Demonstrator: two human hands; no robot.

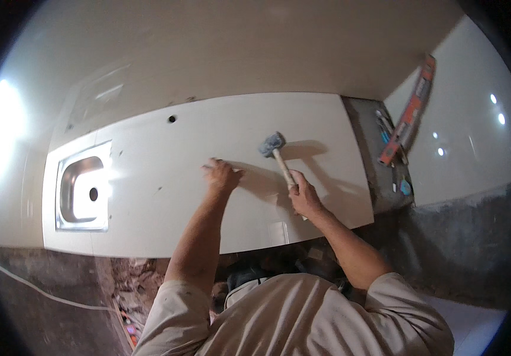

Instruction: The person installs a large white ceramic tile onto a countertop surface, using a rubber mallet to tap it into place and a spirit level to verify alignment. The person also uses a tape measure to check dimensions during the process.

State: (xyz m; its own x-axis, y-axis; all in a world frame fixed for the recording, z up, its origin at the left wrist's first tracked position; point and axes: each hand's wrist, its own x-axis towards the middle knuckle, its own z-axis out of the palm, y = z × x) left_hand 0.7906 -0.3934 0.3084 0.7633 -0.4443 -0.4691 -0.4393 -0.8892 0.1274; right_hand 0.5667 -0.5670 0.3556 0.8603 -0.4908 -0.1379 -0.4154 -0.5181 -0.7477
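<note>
My right hand grips the wooden handle of a mallet with a dark grey head, which is over the right part of a white countertop slab. Left of it, my left hand is on or just above the slab with its fingers apart and nothing in them; whether it presses on the surface I cannot tell. A dark round hole is near the slab's back edge.
A steel sink is set in the slab's left end. On the grey strip at right lie an orange spirit level and several small tools. Tiled walls border the slab; a pale cable runs at lower left.
</note>
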